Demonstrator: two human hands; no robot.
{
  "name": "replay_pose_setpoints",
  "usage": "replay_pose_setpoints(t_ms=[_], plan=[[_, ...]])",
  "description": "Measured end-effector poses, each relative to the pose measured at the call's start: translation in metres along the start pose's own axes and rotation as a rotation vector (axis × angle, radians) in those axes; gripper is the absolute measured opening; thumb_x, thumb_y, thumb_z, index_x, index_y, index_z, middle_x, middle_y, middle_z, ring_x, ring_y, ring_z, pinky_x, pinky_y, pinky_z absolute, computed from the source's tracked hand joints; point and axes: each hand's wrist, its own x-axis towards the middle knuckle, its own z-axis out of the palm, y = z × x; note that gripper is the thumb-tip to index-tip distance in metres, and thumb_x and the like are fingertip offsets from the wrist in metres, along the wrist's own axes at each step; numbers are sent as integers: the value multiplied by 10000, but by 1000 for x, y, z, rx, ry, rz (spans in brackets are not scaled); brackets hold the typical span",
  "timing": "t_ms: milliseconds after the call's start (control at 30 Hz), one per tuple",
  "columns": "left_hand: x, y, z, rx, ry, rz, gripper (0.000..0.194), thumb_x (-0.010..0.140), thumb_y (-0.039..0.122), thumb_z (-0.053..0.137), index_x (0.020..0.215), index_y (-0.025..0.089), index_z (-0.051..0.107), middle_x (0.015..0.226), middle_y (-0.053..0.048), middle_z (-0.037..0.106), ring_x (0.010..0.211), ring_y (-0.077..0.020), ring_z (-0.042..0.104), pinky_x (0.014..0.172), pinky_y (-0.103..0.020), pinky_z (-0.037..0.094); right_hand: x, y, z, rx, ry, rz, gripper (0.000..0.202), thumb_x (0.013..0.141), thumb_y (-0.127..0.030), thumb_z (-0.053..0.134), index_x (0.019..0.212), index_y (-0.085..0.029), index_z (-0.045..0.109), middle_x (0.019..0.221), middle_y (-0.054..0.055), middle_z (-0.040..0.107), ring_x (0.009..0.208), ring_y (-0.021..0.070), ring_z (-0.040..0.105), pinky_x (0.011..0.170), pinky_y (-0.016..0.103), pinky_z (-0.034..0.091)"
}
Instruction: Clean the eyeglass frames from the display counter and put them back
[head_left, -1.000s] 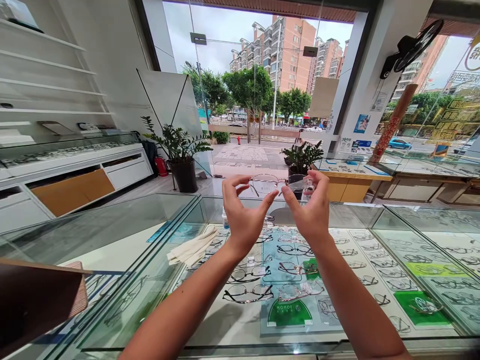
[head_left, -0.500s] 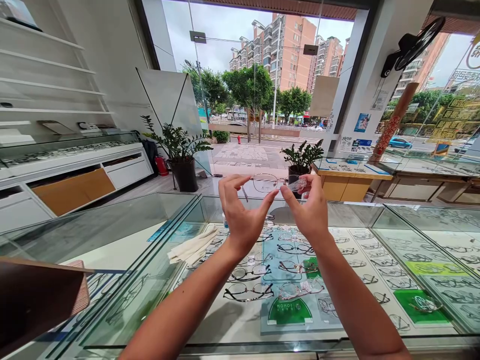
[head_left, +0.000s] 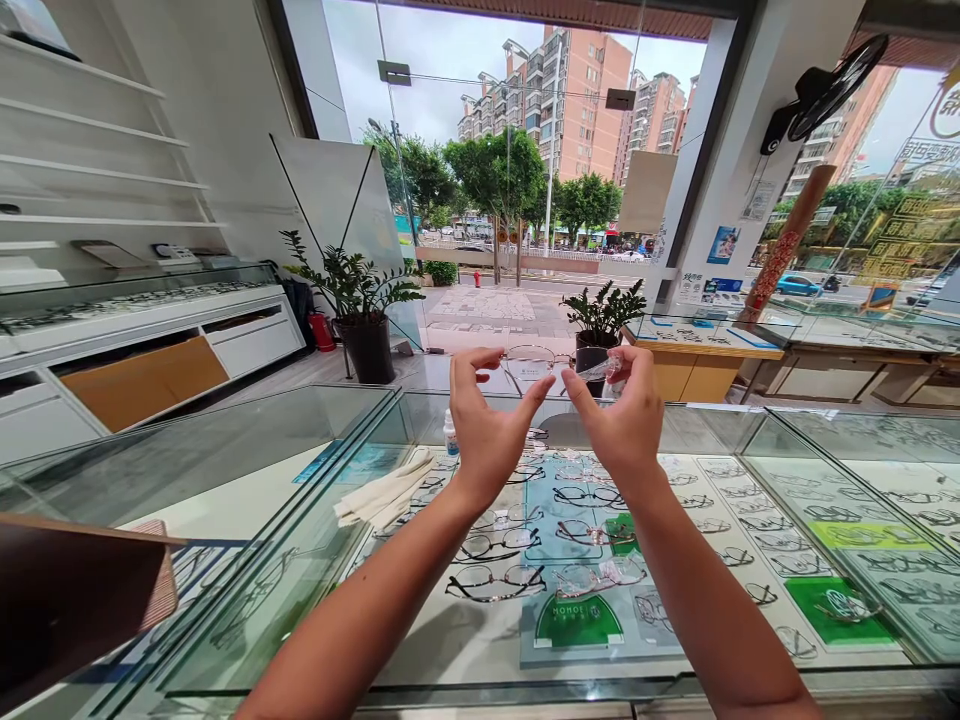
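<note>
A thin-rimmed pair of eyeglasses point(head_left: 531, 354) is held up in front of me above the glass display case point(head_left: 450, 690). My left hand point(head_left: 489, 415) grips its left side with bent fingers, the thumb near the bridge. My right hand point(head_left: 619, 410) grips the other side, its thumb also close to the bridge and a clear wrapping at its fingertips. Below, rows of eyeglasses point(head_left: 496, 582) lie in the case, some on a grey-blue board point(head_left: 532, 640) with a green panel.
Pale gloves or cloth point(head_left: 386, 490) and a small white bottle point(head_left: 450, 432) are at the case's left. A dark brown object point(head_left: 82, 600) juts in at lower left. Potted plants point(head_left: 367, 345) stand beyond, before the glass doors.
My left hand has shifted slightly right and its fingers have curled more around the eyeglasses. The eyeglasses have tilted a little, and my right hand has moved slightly right.
</note>
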Motion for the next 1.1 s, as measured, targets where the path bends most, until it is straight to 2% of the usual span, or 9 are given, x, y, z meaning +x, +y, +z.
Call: replay_pose_setpoints(t_ms=[233, 467, 600, 700, 767, 900, 1000, 1100], plan=[[0, 1, 1, -2, 2, -30, 564, 773, 502, 918, 1177, 249, 617, 1134, -60, 645, 998, -218, 607, 874, -393, 479, 2, -1, -1, -40, -35, -17, 510, 854, -677, 729, 1058, -236, 574, 836, 5, 596, 755, 216, 577, 758, 402, 458], [2, -2, 4, -17, -14, -81, 576, 773, 515, 914, 1194, 256, 618, 1160, -61, 656, 1033, -226, 629, 873, -383, 490, 4, 1, 0, -67, -29, -28, 528, 842, -692, 738, 1056, -236, 579, 831, 10, 606, 763, 219, 580, 771, 411, 458], [1, -3, 3, 20, 25, 28, 572, 789, 505, 903, 1210, 256, 608, 1155, -63, 643, 1025, -233, 624, 870, -391, 497, 3, 1, 0, -46, -26, -53, 513, 855, -677, 730, 1075, -236, 591, 874, 25, 645, 780, 222, 598, 795, 420, 459], [2, -2, 1, 63, 81, 154, 594, 763, 490, 921, 1208, 249, 609, 1150, -69, 629, 1051, -257, 610, 875, -409, 497, 3, 1, 0, -3, -69, -43, 512, 871, -677, 714, 1098, -232, 602, 940, 45, 696, 811, 226, 631, 812, 417, 467], [2, -3, 1, 76, 101, 180, 611, 738, 488, 937, 1199, 245, 618, 1151, -72, 626, 1063, -269, 602, 875, -414, 496, 3, 0, -1, 9, -101, -24, 514, 872, -688, 708, 1088, -232, 611, 949, 48, 713, 831, 232, 646, 821, 416, 469], [1, -4, 2, 53, 72, 103, 598, 759, 486, 926, 1217, 246, 625, 1149, -63, 632, 998, -237, 601, 855, -393, 487, 3, 1, -1, -42, -89, -42, 499, 873, -700, 703, 1028, -235, 610, 877, 34, 694, 801, 230, 631, 834, 427, 455], [0, -5, 3, 13, 34, 20, 579, 785, 486, 911, 1229, 253, 622, 1153, -58, 640, 1014, -227, 618, 860, -382, 494, 3, 1, 0, -93, -32, -85, 493, 873, -692, 709, 1026, -235, 602, 855, 31, 671, 784, 230, 613, 820, 427, 440], [0, -4, 3, -2, 25, 5, 571, 789, 492, 907, 1225, 258, 623, 1161, -61, 646, 1039, -232, 629, 878, -387, 503, 3, 1, 0, -120, 8, -118, 497, 872, -689, 713, 1037, -235, 597, 867, 37, 661, 798, 238, 606, 823, 430, 434]])
